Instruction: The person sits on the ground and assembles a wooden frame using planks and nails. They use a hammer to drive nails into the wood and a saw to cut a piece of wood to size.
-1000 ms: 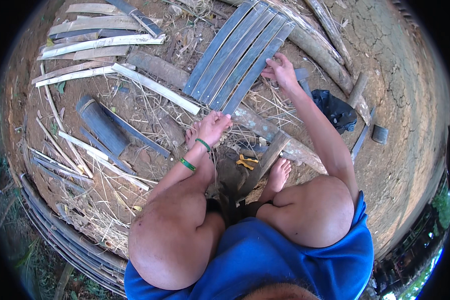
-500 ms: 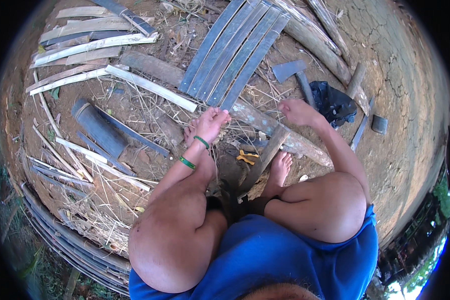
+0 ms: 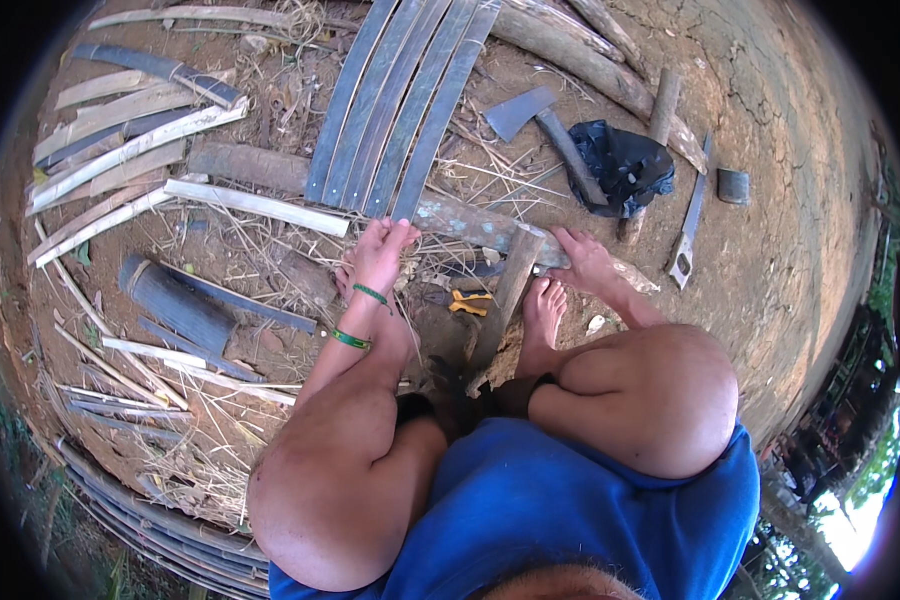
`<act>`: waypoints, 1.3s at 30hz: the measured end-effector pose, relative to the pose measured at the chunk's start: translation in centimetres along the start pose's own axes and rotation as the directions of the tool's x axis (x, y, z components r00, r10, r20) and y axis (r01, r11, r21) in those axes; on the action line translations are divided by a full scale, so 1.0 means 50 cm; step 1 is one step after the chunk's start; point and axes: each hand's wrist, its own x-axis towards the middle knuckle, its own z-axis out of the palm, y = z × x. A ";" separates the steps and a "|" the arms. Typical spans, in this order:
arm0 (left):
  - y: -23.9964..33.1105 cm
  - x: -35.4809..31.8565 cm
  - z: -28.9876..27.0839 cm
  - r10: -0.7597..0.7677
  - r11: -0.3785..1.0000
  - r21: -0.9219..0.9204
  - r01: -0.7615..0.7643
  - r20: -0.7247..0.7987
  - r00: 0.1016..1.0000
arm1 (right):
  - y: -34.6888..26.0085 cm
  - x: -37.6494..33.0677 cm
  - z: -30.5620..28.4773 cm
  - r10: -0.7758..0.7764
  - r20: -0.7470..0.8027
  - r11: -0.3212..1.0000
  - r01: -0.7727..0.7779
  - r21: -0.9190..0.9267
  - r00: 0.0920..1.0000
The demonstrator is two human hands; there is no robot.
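Observation:
Several dark bamboo slats [image 3: 385, 110] lie side by side, their near ends across a log [image 3: 470, 226]. My left hand [image 3: 378, 258], with green bands at the wrist, is closed at the near end of the rightmost slat, thumb and fingers pinched on it. Whether a nail is between them is too small to tell. My right hand [image 3: 582, 262] rests on the log farther right, fingers apart, beside the upper end of a wooden stick [image 3: 510, 290]. Pliers with yellow handles [image 3: 470, 302] lie on the ground between my feet.
Beyond the log lie a hatchet [image 3: 520, 112], a black plastic bag [image 3: 625, 160], a handsaw [image 3: 692, 225] and a short dark bamboo piece [image 3: 733, 187]. Split bamboo strips [image 3: 135, 130] and a thick bamboo section [image 3: 175, 305] lie at left. Logs [image 3: 570, 55] run along the far side.
My right hand has come down from above the log onto it, beside the stick. My left hand stays at the slat's end. The whole view has shifted, so things appear farther left.

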 end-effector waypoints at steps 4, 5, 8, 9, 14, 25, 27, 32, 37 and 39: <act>0.005 -0.001 0.011 0.025 1.000 -0.014 -0.026 -0.017 1.000 | 0.002 -0.004 -0.003 0.012 -0.019 1.000 -0.012 0.000 1.000; 0.004 -0.001 0.009 0.027 1.000 -0.012 -0.027 -0.019 0.999 | 0.001 -0.004 -0.002 0.009 -0.018 1.000 -0.009 -0.001 1.000; 0.008 -0.001 0.005 0.014 1.000 0.023 -0.013 -0.043 0.999 | -0.001 0.000 0.003 0.010 -0.011 1.000 -0.010 -0.001 1.000; 0.003 0.001 0.002 0.013 1.000 0.026 -0.012 -0.032 0.999 | 0.001 0.002 0.004 0.009 -0.002 1.000 -0.009 -0.006 1.000; -0.008 0.004 -0.001 0.026 0.999 0.020 -0.026 -0.007 1.000 | 0.005 0.013 0.011 0.023 0.031 1.000 -0.022 -0.016 0.999; -0.013 -0.002 -0.002 0.063 0.998 0.016 -0.063 -0.026 0.998 | -0.062 0.189 -0.138 0.036 -0.139 0.965 0.002 0.262 0.990; -0.005 -0.004 0.009 0.055 0.997 0.060 -0.053 -0.025 0.998 | -0.108 0.255 -0.158 0.090 -0.172 0.826 0.023 0.564 0.981; -0.008 -0.004 0.006 0.046 0.997 0.068 -0.044 -0.027 0.999 | -0.174 0.417 -0.135 0.187 -0.144 0.474 0.039 0.880 0.972; -0.011 -0.005 0.006 0.064 0.995 0.072 -0.061 -0.028 0.998 | -0.214 0.474 -0.121 0.205 -0.037 0.158 0.004 0.987 0.978; -0.014 -0.004 0.004 0.041 0.996 0.075 -0.039 -0.035 0.999 | -0.219 0.479 -0.112 0.192 -0.041 0.110 0.020 0.994 0.981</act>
